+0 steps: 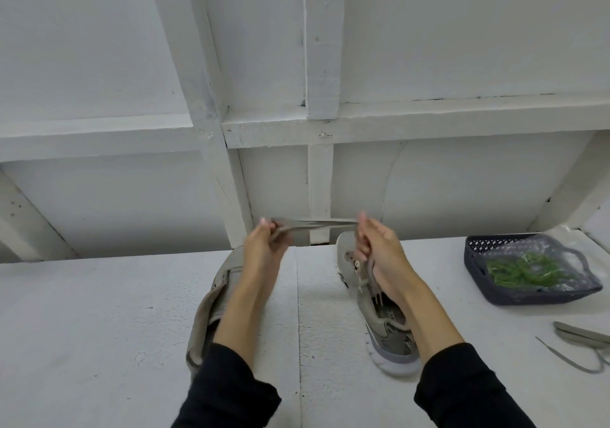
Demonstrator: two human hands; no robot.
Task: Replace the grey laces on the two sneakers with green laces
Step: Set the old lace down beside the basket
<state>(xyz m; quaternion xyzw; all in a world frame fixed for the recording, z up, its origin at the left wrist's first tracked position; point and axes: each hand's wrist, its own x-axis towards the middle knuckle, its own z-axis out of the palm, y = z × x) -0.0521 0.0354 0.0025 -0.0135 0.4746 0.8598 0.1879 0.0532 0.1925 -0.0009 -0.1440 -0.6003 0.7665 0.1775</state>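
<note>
Nearest the camera, two forearms in black sleeves (227, 391) reach forward over the white painted tabletop (99, 312). Under the left forearm lies a beige-grey fabric sneaker (211, 299), its heel toward the near edge and much of it hidden by the arm. Under the right forearm stands a second beige-grey sneaker with a white and grey sole (386, 332), a grey lace still threaded through its upper eyelets. Toward the right edge of the tabletop, well apart from both shoes, a loose flat grey lace (581, 338) lies in loops.

Farther on, the left hand (264, 246) has its fingers curled round one end of a flat grey lace (317, 224), and the right hand (376, 246) pinches the other end with curled fingers, so the lace runs taut and level between them above the toes of the shoes.

Toward the far right corner sits a dark blue perforated plastic basket (475, 262), holding a clear plastic bag (567, 256) with the tangled green laces (521, 271) inside. Behind the far edge rises a white panelled wall (429, 48).
</note>
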